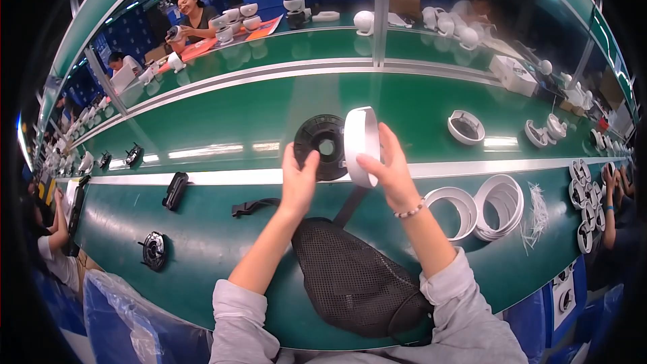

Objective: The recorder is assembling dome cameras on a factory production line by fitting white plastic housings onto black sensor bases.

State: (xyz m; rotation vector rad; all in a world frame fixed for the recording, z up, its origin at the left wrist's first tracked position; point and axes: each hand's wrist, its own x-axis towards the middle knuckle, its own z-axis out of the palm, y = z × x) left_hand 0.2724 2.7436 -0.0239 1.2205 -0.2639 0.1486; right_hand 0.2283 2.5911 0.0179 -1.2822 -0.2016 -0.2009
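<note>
My left hand [298, 176] grips the lower left edge of a round black disc [321, 145] with a central hole, held upright above the green conveyor belt [236, 114]. My right hand [389, 165] holds a white plastic ring [360, 145] on edge, right beside the disc on its right side and touching or nearly touching it. Both forearms in grey sleeves rise from the lower edge, and a bead bracelet sits on my right wrist.
Stacks of white rings [500, 203] and a single ring [453, 209] lie to my right, with white ties [537, 212]. A black mesh bag [354, 276] lies before me. Black parts [154, 250] [176, 189] sit left. Other people work across the belt and at both sides.
</note>
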